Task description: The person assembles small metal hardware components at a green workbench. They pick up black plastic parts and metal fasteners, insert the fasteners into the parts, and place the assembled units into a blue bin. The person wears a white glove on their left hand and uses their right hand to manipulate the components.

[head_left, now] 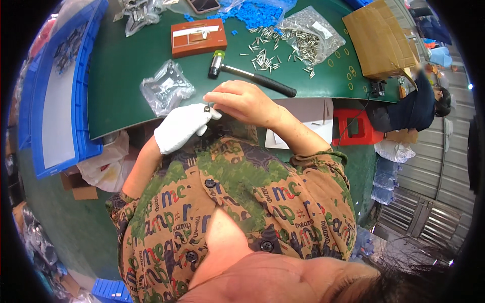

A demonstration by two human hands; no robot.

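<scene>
In a white glove, my left hand (181, 126) pinches a small dark metal part (206, 109) just over the table's near edge. My bare right hand (245, 103) meets it there, its fingers bent and closed at the part's upper end; what lies between those fingertips is too small to make out. Beyond my hands, a hammer (257, 78) with a black grip and a yellow-green and black head lies on the green table (121, 76). A clear plastic bag (166, 87) with shiny contents rests just past my left hand.
A red-brown box (198, 39) stands behind the hammer. Loose metal pins (265, 60) spill beside a clear bag (318, 38), with blue plastic pieces (252, 14) behind. A cardboard box (381, 40) sits far right, a blue tray (65, 91) left. Another person (411, 108) is at right, near a red stool (356, 126).
</scene>
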